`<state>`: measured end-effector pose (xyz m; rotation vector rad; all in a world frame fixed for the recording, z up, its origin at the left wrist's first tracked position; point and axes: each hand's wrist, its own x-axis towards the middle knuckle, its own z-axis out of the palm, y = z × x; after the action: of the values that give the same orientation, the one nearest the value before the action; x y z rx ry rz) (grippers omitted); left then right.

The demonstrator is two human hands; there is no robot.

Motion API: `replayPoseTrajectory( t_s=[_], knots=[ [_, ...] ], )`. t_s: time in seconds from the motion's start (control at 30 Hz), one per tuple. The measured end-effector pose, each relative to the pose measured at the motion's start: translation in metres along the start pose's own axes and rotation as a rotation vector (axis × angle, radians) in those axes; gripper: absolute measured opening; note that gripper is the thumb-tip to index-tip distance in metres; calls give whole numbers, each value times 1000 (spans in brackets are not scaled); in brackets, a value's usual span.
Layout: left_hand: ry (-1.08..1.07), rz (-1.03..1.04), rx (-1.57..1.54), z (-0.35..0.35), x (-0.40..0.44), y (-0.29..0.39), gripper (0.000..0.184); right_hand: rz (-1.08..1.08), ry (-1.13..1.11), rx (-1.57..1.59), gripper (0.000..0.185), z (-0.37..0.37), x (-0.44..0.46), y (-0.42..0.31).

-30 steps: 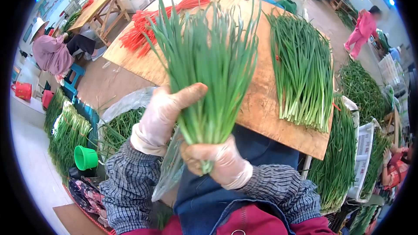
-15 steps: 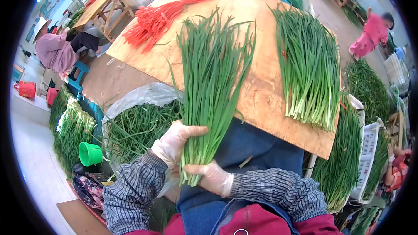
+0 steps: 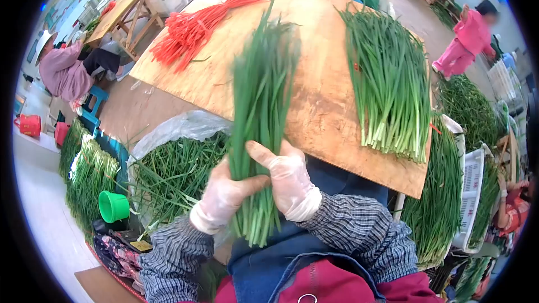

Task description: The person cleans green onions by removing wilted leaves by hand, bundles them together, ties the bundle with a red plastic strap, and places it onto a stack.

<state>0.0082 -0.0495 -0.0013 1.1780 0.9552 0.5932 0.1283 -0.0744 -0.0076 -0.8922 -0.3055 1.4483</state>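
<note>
Both my hands, in thin pale gloves, are wrapped round one bunch of garlic chives [image 3: 261,101] held in front of me. My left hand [image 3: 227,191] grips its lower left side, thumb across the stems. On the right side, slightly higher, my right hand [image 3: 289,177] closes round it with the thumb over the front. The pale stem ends point down toward my lap; the leaf tips are blurred and lie over the wooden board. A larger pile of chives [image 3: 387,84] rests on the board's right part, and red ties [image 3: 205,22] lie at its far left.
The wooden board [image 3: 320,106] spans the area before me. At left stand a plastic-lined container of loose leaves [image 3: 174,168], a green bucket [image 3: 114,206] and tied bunches [image 3: 92,174]. White crates [image 3: 473,191] and more chives are at right. Other people sit and stand around the room.
My right hand has moved up from the stem ends to the middle of the bunch. The bunch has become narrower and more upright, its leaves drawn together.
</note>
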Motion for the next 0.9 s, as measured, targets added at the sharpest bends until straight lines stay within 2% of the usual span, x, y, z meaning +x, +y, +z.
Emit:
replayPoseTrajectory(
  t_s=[0.07, 0.1, 0.13, 0.2, 0.23, 0.27, 0.33, 0.4, 0.43, 0.47, 0.57, 0.6, 0.67, 0.77, 0.9],
  knots=[
    [39, 108, -57, 11, -2, 25, 47, -204, -91, -125, 32, 15, -3, -25],
    [42, 189, 20, 14, 2, 37, 45, -315, -171, -129, 35, 25, -7, -44],
    [45, 249, 86, 18, 7, 51, 40, -385, -233, -156, 36, 28, -4, -59],
    [5, 384, 19, 34, 19, 78, 39, -500, -351, -225, 39, 31, 2, -91],
    [-15, 377, 54, 41, 26, 92, 39, -601, -325, -423, 38, 29, 3, -110],
    [-35, 368, 87, 48, 35, 103, 38, -679, -356, -414, 37, 31, 2, -124],
    [-122, 460, 88, 60, 55, 118, 38, -817, -315, -625, 36, 23, 7, -150],
    [-165, 562, 68, 73, 73, 120, 37, -893, -366, -568, 33, 17, 8, -164],
    [-257, 595, -4, 78, 84, 116, 38, -935, -289, -605, 33, 12, 10, -169],
    [-350, 626, -75, 82, 96, 110, 39, -926, -248, -638, 33, 4, 11, -169],
    [-321, 647, 37, 88, 123, 80, 30, -870, -150, -697, 33, -27, 23, -158],
    [-365, 569, 69, 88, 131, 68, 41, -834, -132, -692, 33, -42, 29, -147],
    [-288, 511, 215, 90, 133, 52, 40, -784, -118, -607, 33, -58, 37, -133],
    [-375, 358, 38, 95, 135, 54, 39, -736, -107, -452, 32, -64, 41, -129],
    [-342, 391, 215, 101, 131, 68, 36, -765, -109, -437, 31, -66, 37, -135]
  ],
)
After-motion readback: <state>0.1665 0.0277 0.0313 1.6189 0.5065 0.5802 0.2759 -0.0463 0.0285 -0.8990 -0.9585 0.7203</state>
